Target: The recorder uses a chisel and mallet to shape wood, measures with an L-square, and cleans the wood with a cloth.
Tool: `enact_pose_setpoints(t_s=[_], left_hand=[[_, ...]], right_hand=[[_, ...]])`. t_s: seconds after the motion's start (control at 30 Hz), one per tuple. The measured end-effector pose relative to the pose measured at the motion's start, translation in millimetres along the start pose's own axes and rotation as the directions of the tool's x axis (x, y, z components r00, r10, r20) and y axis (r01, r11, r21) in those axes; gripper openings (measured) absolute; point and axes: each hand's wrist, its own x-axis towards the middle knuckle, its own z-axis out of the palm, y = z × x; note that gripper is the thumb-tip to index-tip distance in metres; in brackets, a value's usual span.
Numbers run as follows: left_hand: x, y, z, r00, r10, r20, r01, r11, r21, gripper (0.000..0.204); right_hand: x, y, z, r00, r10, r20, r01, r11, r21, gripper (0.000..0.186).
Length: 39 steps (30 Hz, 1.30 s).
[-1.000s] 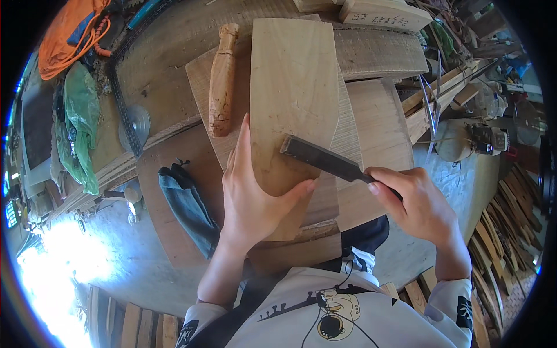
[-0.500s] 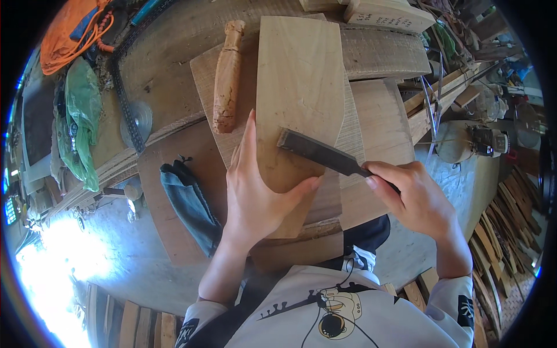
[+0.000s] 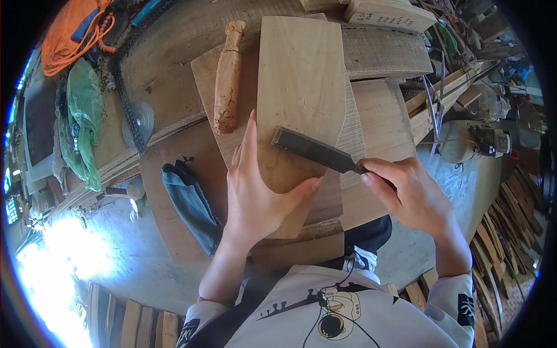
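Note:
A pale wooden board (image 3: 301, 75) with an angled right corner lies on stacked planks. My left hand (image 3: 255, 185) grips its near end, fingers along the left edge and thumb stretched across toward the right. In my right hand (image 3: 412, 191) is a wide, dark chisel (image 3: 313, 152). Its thumb and fingers close round the narrow neck end, hiding the grip. The blade lies slanted across the board's near part, its broad tip toward the left edge; whether it touches the wood I cannot tell. Left of the board lies a cracked, turned wooden handle (image 3: 228, 81).
A dark green cloth (image 3: 191, 200) rests left of my left hand. Farther left are a green plastic bag (image 3: 84, 122), a metal disc (image 3: 141, 123), a dark perforated strip (image 3: 125, 95) and an orange bag (image 3: 67, 35). Wood strips (image 3: 510, 226) are stacked at the right.
The chisel and my right hand have shifted slightly left, so the blade tip sits nearer the board's left edge. My left hand keeps its place.

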Motion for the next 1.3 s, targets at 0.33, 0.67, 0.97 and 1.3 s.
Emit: enact_pose_setpoints(t_s=[0.33, 0.67, 0.97, 1.3], left_hand=[[1.4, 2.7, -0.6, 1.0, 0.001, 0.005, -0.001, 1.0, -0.029, 0.117], [0.9, 2.8, -1.2, 1.0, 0.016, -0.006, -0.016, 1.0, -0.001, 0.117], [0.7, 4.6, -0.4, 0.999, -0.036, 0.015, 0.038, 0.995, -0.095, 0.119], [1.5, 4.3, 0.6, 1.0, -0.029, 0.01, 0.029, 0.997, -0.076, 0.119]], right_hand=[[-0.2, 1.4, 0.6, 1.0, 0.028, 0.01, -0.028, 1.0, 0.006, 0.023], [2.4, -4.6, 0.8, 1.0, 0.025, -0.008, -0.025, 1.0, 0.007, 0.023], [-2.6, -1.5, 2.6, 0.998, 0.021, -0.051, -0.021, 1.0, -0.012, 0.024], [-4.3, -1.6, -1.7, 0.999, 0.009, -0.036, -0.009, 1.0, -0.007, 0.022]])
